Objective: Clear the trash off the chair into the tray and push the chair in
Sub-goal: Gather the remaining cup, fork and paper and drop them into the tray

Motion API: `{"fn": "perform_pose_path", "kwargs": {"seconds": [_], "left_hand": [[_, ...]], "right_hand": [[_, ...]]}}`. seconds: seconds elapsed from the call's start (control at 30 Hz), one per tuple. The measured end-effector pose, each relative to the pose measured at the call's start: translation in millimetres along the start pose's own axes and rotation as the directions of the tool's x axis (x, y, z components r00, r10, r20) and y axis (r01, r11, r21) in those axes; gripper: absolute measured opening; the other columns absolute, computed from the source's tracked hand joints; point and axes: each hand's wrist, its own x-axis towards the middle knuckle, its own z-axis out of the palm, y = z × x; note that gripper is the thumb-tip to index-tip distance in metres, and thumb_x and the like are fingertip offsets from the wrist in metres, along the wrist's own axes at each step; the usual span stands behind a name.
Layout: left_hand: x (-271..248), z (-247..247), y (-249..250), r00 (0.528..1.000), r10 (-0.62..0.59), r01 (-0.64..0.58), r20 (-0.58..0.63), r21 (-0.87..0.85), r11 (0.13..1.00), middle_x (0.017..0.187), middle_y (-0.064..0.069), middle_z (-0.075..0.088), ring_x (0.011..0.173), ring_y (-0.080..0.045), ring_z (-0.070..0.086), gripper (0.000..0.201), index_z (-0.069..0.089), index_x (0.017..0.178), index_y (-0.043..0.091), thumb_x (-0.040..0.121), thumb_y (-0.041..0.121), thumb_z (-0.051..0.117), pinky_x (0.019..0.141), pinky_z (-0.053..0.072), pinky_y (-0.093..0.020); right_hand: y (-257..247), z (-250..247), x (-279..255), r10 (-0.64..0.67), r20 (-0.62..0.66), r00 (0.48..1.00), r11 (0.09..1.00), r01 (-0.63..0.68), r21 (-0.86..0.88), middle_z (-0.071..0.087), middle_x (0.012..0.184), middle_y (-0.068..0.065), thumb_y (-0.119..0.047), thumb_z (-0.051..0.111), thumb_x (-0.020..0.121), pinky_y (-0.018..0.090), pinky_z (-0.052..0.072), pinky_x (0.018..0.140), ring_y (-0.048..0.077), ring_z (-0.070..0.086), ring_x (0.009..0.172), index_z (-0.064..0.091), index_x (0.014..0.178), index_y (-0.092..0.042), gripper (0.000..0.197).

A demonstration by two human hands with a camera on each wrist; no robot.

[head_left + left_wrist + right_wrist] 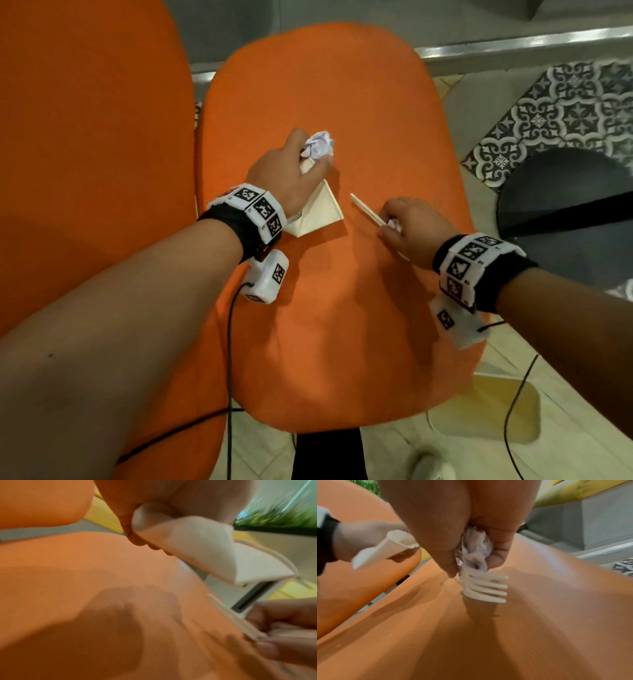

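An orange chair seat fills the middle of the head view. My left hand holds a crumpled white paper ball at its fingertips and grips a cream paper cone. That cone shows just above the seat in the left wrist view. My right hand pinches a white plastic fork together with a small crumpled paper wad. In the right wrist view the fork's tines stick out below the wad, close above the seat. No tray is in view.
A second orange chair stands close on the left. A black round base sits on the patterned tile floor to the right. A metal rail runs behind the seat. Cables hang from both wrists.
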Motion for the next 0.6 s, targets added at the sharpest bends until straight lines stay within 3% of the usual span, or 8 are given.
{"fn": "perform_pose_path", "kwargs": {"seconds": [0.17, 0.3, 0.37, 0.43, 0.5, 0.6], "left_hand": [[-76.9, 35.8, 93.7, 0.991, 0.095, -0.076, 0.09, -0.19, 0.979, 0.068, -0.009, 0.057, 0.061, -0.033, 0.058, 0.038, 0.04, 0.098, 0.016, 0.091, 0.053, 0.045, 0.054, 0.043, -0.042], [-162.2, 89.3, 143.7, 0.984, 0.177, -0.17, 0.026, -0.163, 0.972, 0.059, -0.001, 0.053, 0.053, -0.026, 0.053, 0.037, 0.038, 0.102, 0.018, 0.093, 0.054, 0.039, 0.05, 0.036, -0.034], [-205.6, 124.4, 167.5, 0.974, 0.226, -0.225, -0.003, -0.137, 0.965, 0.071, -0.007, 0.063, 0.064, -0.031, 0.059, 0.045, 0.041, 0.116, 0.015, 0.093, 0.054, 0.038, 0.054, 0.043, -0.037], [-241.0, 169.3, 187.7, 0.949, 0.315, -0.309, 0.017, -0.162, 0.937, 0.087, -0.009, 0.068, 0.077, -0.032, 0.063, 0.049, 0.043, 0.121, 0.014, 0.093, 0.054, 0.039, 0.061, 0.046, -0.038], [-267.5, 221.1, 200.0, 0.908, 0.409, -0.39, 0.093, -0.168, 0.905, 0.097, -0.011, 0.067, 0.085, -0.033, 0.063, 0.052, 0.045, 0.121, 0.013, 0.091, 0.056, 0.039, 0.067, 0.05, -0.042], [-287.3, 294.9, 200.3, 0.873, 0.44, -0.422, 0.209, -0.129, 0.898, 0.105, -0.017, 0.065, 0.093, -0.036, 0.059, 0.057, 0.043, 0.125, 0.012, 0.09, 0.056, 0.037, 0.075, 0.05, -0.046]], "right_hand": [[31.7, 6.2, -84.5, 0.051, -0.232, 0.971, 0.992, -0.023, 0.122, 0.055, 0.084, 0.003, -0.029, 0.057, 0.078, 0.033, 0.043, 0.069, 0.024, 0.051, 0.08, 0.059, 0.084, -0.014, 0.017], [87.3, 37.0, -173.1, 0.123, -0.298, 0.947, 0.975, -0.059, 0.214, 0.054, 0.085, 0.01, -0.04, 0.048, 0.071, 0.034, 0.04, 0.069, 0.028, 0.051, 0.081, 0.053, 0.079, -0.016, 0.026], [122.8, 62.4, -221.1, 0.188, -0.3, 0.935, 0.961, -0.112, 0.251, 0.049, 0.085, 0.006, -0.041, 0.044, 0.07, 0.032, 0.033, 0.07, 0.026, 0.047, 0.082, 0.047, 0.078, -0.022, 0.021], [158.6, 94.3, -266.9, 0.218, -0.302, 0.928, 0.958, -0.144, 0.248, 0.045, 0.089, 0.005, -0.044, 0.039, 0.069, 0.031, 0.031, 0.074, 0.022, 0.042, 0.085, 0.05, 0.084, -0.02, 0.031], [188.6, 130.2, -301.5, 0.216, -0.268, 0.939, 0.96, -0.154, 0.233, 0.045, 0.097, 0.011, -0.038, 0.045, 0.078, 0.033, 0.036, 0.081, 0.021, 0.042, 0.089, 0.056, 0.098, -0.01, 0.036], [228.9, 184.9, -321.2, 0.24, -0.234, 0.942, 0.954, -0.185, 0.235, 0.042, 0.114, 0.022, -0.015, 0.057, 0.087, 0.029, 0.039, 0.087, 0.025, 0.048, 0.087, 0.058, 0.105, 0.0, 0.024]]}}
